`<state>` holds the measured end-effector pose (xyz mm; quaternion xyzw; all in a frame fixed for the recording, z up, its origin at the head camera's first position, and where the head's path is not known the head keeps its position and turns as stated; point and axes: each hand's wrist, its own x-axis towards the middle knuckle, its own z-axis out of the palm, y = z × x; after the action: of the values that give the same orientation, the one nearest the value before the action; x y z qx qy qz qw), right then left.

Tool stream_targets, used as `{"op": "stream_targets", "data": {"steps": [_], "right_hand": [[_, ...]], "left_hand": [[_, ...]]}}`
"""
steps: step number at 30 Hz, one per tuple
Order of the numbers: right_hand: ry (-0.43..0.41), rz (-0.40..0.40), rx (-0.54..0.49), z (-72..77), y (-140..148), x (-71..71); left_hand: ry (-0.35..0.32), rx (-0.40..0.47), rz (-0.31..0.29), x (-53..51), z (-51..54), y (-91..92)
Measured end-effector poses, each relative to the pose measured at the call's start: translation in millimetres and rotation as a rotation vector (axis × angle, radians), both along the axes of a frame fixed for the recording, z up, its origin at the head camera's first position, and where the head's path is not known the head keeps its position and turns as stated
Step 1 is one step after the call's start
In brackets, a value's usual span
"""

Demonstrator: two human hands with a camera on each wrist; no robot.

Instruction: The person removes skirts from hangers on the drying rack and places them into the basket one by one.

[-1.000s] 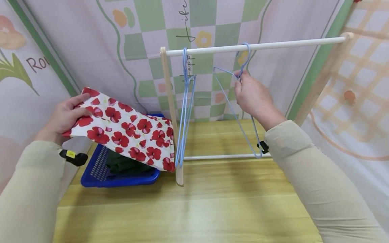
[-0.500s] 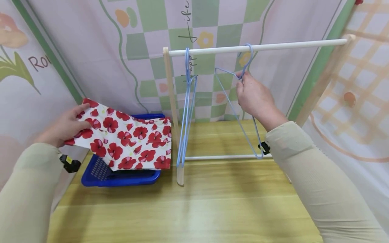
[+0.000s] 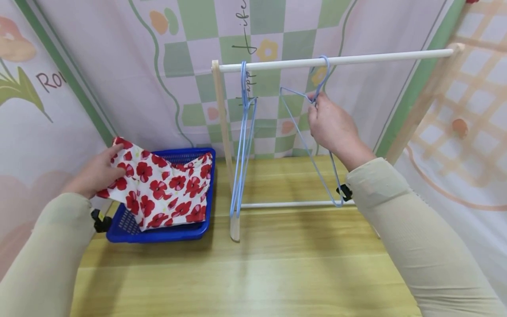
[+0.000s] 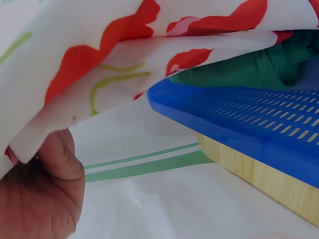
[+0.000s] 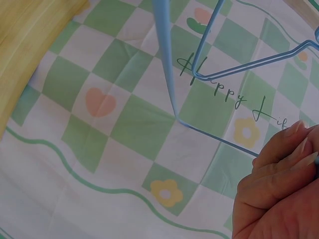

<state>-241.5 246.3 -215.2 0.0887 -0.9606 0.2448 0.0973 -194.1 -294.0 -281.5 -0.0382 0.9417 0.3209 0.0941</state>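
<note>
My left hand [image 3: 97, 171] pinches one end of a white cloth [image 3: 170, 189] printed with red flowers. The rest of that cloth lies across a blue plastic basket [image 3: 209, 193]; whether it is a garment I cannot tell. In the left wrist view, green fabric [image 4: 239, 69] shows in the basket beneath the cloth. My right hand [image 3: 332, 121] grips a light blue clothes hanger [image 3: 295, 119] just below its hook, which sits over the white rail [image 3: 380, 59]. Fingers [image 5: 279, 174] curl round the hanger in the right wrist view.
Several more blue hangers [image 3: 240, 167] hang at the rack's left end, beside its wooden post [image 3: 223, 114]. A lower white bar [image 3: 285, 205] crosses near the wooden tabletop [image 3: 253, 273]. Patterned curtains [image 3: 273, 26] stand close behind and at both sides.
The left hand has lowered the flowered cloth into the basket and shifted slightly right; its far end has drawn away from the rack post. My right hand stays at the hanger.
</note>
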Motion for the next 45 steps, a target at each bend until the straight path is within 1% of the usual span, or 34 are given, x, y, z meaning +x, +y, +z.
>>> {"op": "stream_targets", "data": {"steps": [4, 7, 10, 13, 19, 23, 27, 30, 36, 42, 45], "right_hand": [[0.006, 0.001, 0.002, 0.4, -1, 0.1], [0.007, 0.004, 0.002, 0.4, -1, 0.4], [0.003, 0.005, -0.003, 0.3, -2, 0.6], [-0.001, 0.004, -0.009, 0.3, -2, 0.6], [0.006, 0.007, -0.002, 0.2, -2, 1.0], [0.01, 0.008, 0.008, 0.2, -2, 1.5], [0.008, 0.008, 0.009, 0.4, -2, 2.0], [0.006, 0.006, 0.011, 0.6, -2, 2.3], [-0.001, 0.003, 0.011, 0.4, -1, 2.1], [0.003, 0.005, 0.012, 0.3, -1, 2.0], [0.006, 0.005, 0.012, 0.1, -1, 1.7]], "left_hand": [[0.034, -0.086, -0.008, 0.2, -1.6, -0.4], [0.06, -0.15, 0.002, 0.4, -1.8, -0.2], [0.071, -0.187, 0.024, 0.3, -2.1, 0.0], [0.065, -0.204, 0.049, 0.8, -2.6, 1.6], [0.08, -0.262, 0.049, 2.1, -4.6, 5.3], [0.092, -0.267, 0.028, 2.2, -4.9, 8.0], [0.089, -0.258, 0.007, 0.3, -4.3, 15.2], [0.1, -0.279, -0.01, -2.6, -4.7, 23.0], [0.127, -0.33, -0.062, -10.3, -6.5, 38.8], [0.112, -0.366, -0.11, -17.6, -9.2, 50.8], [0.1, -0.37, -0.123, -18.9, -11.0, 56.8]]}}
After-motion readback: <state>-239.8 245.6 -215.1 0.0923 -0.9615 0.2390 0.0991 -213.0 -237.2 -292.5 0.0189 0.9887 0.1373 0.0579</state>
